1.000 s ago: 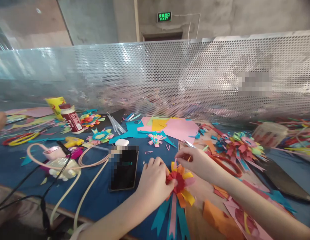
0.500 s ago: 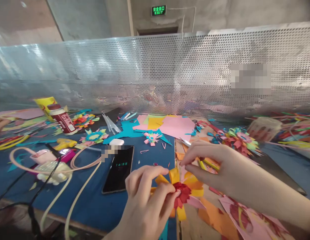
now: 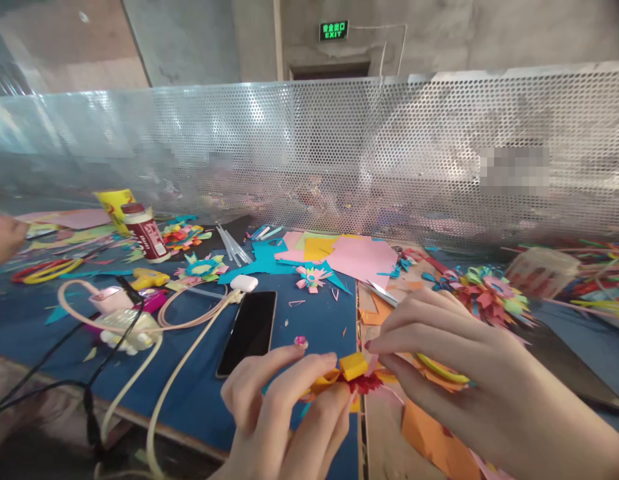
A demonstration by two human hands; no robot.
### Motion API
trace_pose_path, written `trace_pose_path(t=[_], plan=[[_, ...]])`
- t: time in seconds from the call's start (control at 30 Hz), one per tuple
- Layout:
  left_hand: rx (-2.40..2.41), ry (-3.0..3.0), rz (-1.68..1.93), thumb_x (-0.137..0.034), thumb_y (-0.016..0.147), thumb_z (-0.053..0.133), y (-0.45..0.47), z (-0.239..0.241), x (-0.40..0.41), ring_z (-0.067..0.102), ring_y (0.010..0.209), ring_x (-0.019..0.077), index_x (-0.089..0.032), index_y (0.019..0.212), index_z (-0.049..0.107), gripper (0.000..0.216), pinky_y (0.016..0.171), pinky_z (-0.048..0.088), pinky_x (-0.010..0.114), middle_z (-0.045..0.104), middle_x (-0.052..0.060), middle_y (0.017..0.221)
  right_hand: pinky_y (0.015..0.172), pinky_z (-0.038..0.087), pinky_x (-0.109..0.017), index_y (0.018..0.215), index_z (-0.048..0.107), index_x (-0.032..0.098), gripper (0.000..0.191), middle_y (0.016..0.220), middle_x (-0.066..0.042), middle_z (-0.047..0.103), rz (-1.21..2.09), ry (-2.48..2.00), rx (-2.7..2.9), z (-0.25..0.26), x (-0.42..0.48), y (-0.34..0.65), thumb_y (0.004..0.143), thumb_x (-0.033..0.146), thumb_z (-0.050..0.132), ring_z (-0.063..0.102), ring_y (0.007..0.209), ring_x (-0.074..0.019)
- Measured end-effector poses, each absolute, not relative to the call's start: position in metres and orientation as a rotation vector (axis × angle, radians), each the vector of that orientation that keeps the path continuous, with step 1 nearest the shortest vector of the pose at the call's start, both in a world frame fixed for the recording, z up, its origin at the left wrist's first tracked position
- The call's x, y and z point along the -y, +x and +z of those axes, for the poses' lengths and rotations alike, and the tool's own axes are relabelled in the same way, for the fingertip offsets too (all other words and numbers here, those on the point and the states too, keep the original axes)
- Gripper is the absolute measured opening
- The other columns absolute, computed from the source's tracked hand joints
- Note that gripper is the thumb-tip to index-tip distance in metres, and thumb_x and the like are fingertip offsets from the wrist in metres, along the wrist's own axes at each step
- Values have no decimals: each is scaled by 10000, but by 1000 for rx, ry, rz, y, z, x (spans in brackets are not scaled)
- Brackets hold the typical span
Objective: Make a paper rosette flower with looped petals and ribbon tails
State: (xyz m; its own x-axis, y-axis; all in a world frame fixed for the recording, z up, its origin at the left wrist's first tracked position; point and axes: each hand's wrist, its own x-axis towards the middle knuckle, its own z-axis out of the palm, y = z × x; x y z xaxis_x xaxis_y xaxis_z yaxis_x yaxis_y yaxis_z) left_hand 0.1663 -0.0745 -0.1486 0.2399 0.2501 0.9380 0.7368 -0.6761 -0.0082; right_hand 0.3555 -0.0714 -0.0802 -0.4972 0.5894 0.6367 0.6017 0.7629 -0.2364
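Note:
My left hand (image 3: 289, 407) grips a paper flower (image 3: 354, 367) with looped yellow petals and a dark red fringed centre. The flower is tilted nearly edge-on, and my fingers cover much of its left side. At its right side, my right hand (image 3: 454, 367) has thumb and fingertips pinched at a pink paper petal, mostly hidden behind them. Scissors (image 3: 382, 293) lie just beyond my right fingers. Below that hand are scraps of orange paper (image 3: 432, 437) and a curved yellow strip (image 3: 442, 370).
Left of my hands lie a phone (image 3: 250, 327), a white earphone case (image 3: 244, 283), cables (image 3: 184, 380) and a yellow glue gun (image 3: 149, 277). Behind are a bottle (image 3: 145, 235), coloured paper sheets (image 3: 364, 259) and finished flowers (image 3: 313, 275). A perforated metal screen (image 3: 319, 133) backs the table. Another person's hand (image 3: 4, 237) shows far left.
The flower has tipped from facing me to nearly edge-on. My right hand has shifted slightly down and right. The whole view has swung a little left, and the phone's clock has gone dark.

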Motion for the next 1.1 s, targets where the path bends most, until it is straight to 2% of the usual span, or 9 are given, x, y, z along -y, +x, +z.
trace_pose_path(t=[0.4, 0.67, 1.1], plan=[[1025, -2074, -1454, -98, 688, 701, 168, -143, 76, 533, 965, 244, -195, 736, 653, 118, 843, 361, 400, 615, 32, 974, 690, 388, -327, 838, 614, 208, 136, 774, -7, 629, -254, -882, 2172, -82, 76, 349, 828, 103, 528, 526, 729, -158], [1008, -2123, -1561, -130, 761, 640, 173, -140, 73, 562, 930, 194, -188, 724, 644, 69, 820, 347, 351, 601, 37, 1000, 711, 331, -318, 828, 611, 207, 122, 777, 11, 624, -308, -892, 2149, -87, 73, 348, 829, 101, 549, 495, 741, -153], [1036, -2235, -1488, -71, 768, 599, 166, -139, 74, 584, 914, 173, -189, 805, 608, 124, 771, 478, 311, 555, 74, 1072, 726, 342, -347, 855, 610, 200, 115, 867, -26, 646, -437, -913, 2134, -95, 72, 342, 864, 132, 518, 524, 812, -187]])
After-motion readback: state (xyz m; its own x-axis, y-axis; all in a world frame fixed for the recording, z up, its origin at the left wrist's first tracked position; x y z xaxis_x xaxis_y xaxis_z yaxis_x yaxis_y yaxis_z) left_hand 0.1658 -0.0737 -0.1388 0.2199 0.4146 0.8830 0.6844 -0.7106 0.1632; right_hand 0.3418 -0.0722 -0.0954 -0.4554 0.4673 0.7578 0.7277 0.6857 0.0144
